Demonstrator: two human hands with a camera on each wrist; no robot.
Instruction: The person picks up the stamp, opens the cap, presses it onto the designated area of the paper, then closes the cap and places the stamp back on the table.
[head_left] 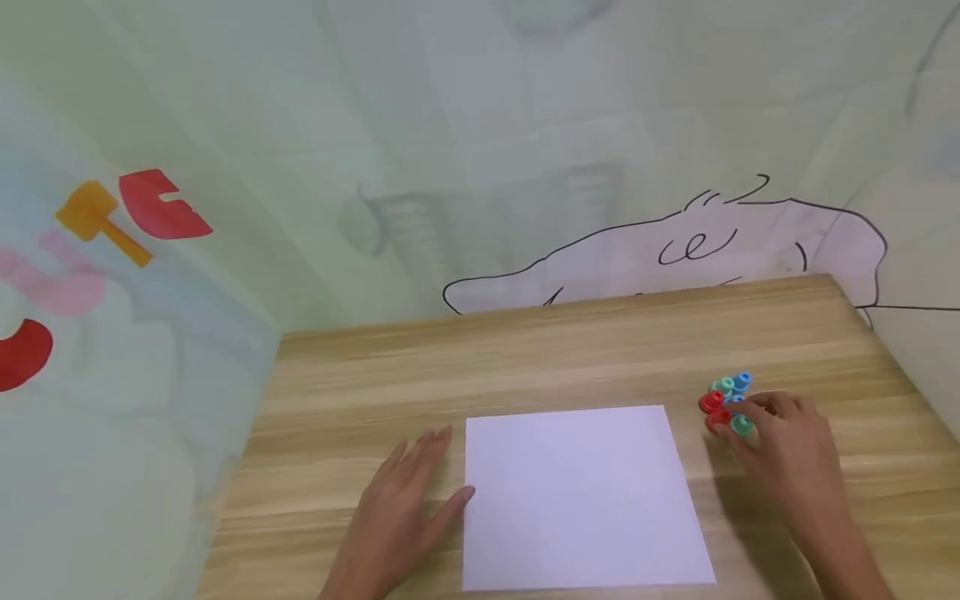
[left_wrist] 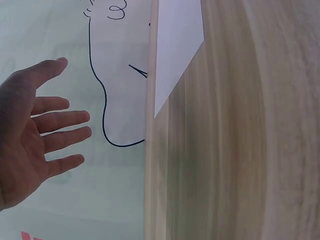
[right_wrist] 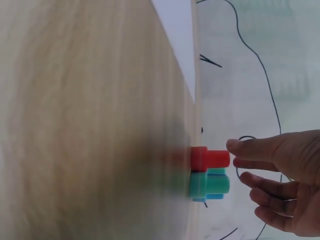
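Note:
My right hand (head_left: 795, 450) reaches over a cluster of small plastic pegs, thumb and fingers parted around its near side. The pegs stand upright, each with a wide base and a narrower top: a red peg (head_left: 712, 401), a blue peg (head_left: 742, 382) and a green peg (head_left: 742, 425) among them. In the right wrist view, the right hand (right_wrist: 280, 180) has its fingertips just off the tops of a red peg (right_wrist: 210, 158) and a green peg (right_wrist: 210, 184). My left hand (head_left: 397, 508) has relaxed, spread fingers beside the white sheet (head_left: 577, 500), its thumb tip at the left edge.
The wooden table (head_left: 360, 375) runs back to a pale curtain-like wall (head_left: 487, 167) with a line drawing along its bottom. Another printed wall (head_left: 90, 433) borders the table on the left. The white sheet lies between the hands, left of the pegs.

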